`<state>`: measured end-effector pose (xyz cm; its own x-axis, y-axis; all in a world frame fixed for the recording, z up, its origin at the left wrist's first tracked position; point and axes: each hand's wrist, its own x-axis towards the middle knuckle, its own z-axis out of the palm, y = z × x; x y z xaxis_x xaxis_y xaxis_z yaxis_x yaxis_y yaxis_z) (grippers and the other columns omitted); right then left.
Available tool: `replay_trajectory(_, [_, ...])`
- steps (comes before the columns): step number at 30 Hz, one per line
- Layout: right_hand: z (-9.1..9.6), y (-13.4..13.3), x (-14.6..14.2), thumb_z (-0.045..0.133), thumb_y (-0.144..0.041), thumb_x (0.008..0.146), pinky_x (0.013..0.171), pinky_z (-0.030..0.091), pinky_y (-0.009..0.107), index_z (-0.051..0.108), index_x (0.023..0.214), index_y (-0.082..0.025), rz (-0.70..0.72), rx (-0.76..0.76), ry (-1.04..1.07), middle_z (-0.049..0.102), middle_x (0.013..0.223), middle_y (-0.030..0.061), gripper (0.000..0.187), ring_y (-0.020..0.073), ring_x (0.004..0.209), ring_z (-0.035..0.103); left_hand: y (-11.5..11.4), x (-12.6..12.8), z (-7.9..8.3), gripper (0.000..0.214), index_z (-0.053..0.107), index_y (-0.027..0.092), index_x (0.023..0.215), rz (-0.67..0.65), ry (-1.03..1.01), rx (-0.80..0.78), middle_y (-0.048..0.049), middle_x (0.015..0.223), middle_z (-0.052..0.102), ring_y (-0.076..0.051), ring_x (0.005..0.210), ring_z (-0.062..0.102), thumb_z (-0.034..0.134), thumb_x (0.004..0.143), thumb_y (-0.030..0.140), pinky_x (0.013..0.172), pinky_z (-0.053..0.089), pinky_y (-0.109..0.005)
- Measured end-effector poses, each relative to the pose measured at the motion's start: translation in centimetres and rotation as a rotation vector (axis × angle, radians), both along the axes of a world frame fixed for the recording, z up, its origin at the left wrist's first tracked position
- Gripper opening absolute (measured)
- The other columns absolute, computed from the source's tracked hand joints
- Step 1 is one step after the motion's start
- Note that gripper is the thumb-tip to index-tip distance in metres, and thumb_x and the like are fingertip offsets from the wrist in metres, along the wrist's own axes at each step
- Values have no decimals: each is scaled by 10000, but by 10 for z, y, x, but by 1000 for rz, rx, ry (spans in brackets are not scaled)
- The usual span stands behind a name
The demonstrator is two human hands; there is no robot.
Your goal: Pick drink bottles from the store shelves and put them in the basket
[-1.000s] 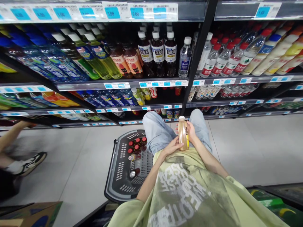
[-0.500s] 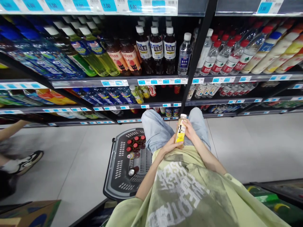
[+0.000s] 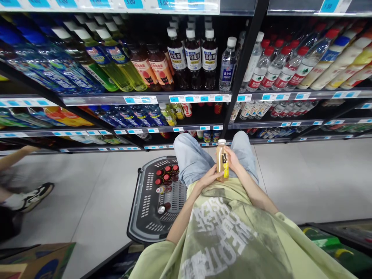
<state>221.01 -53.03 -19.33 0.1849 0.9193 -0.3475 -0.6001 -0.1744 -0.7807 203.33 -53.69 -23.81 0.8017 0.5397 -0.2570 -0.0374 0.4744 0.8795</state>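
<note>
A small bottle (image 3: 222, 161) of pale yellow drink with a white cap and a yellow-and-black label stands upright in front of my lap. My right hand (image 3: 234, 161) is wrapped round its right side. My left hand (image 3: 209, 179) cups its lower left and base, fingers curled against it. Below my left arm a dark plastic shopping basket (image 3: 145, 209) sits on the floor, holding several bottles (image 3: 165, 180) with red caps.
Shelves of bottled drinks (image 3: 192, 58) and water (image 3: 276, 69) stand ahead, with a black upright post (image 3: 242, 73) between the bays. Another person's leg and shoe (image 3: 31, 195) are at the left. A cardboard box (image 3: 37, 261) lies at the bottom left on the grey tiled floor.
The bottle has been turned in my hands, so its label now faces differently, and it stands more upright. The view has shifted slightly down the shelves.
</note>
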Motion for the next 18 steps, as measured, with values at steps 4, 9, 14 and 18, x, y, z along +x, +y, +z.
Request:
replay_trajectory(4, [-6, 2, 1, 911, -423, 671, 644, 592, 282, 574, 985, -272, -161, 7, -158, 714, 784, -65, 485, 169, 693, 716, -1, 2, 0, 755, 601, 173, 1313, 16, -19, -3, -127, 1303, 705, -289, 1244, 669, 931, 748, 550, 1133, 515, -452])
replay_trajectory(9, [3, -9, 1, 990, -452, 576, 658, 603, 312, 625, 950, -236, -14, -43, -176, 720, 747, -33, 566, 195, 693, 717, -6, 5, 2, 825, 606, 182, 1324, 59, -20, 16, -106, 1257, 727, -270, 1154, 711, 972, 681, 549, 1062, 548, -426])
replay_trajectory(14, [21, -25, -13, 1016, -473, 587, 774, 647, 396, 734, 966, -220, 226, -28, -230, 811, 919, 71, 536, 284, 867, 767, -17, -10, 18, 777, 606, 144, 1405, 136, 52, 240, -118, 1211, 764, -255, 1071, 735, 874, 805, 557, 944, 586, -363])
replay_trajectory(18, [30, -33, -31, 942, -605, 660, 784, 649, 391, 759, 943, -208, 218, 1, -364, 813, 898, 87, 521, 277, 842, 778, -24, -39, 51, 459, 733, 142, 1210, 230, 341, 613, -89, 1009, 797, -228, 900, 739, 535, 1049, 524, 890, 588, -364])
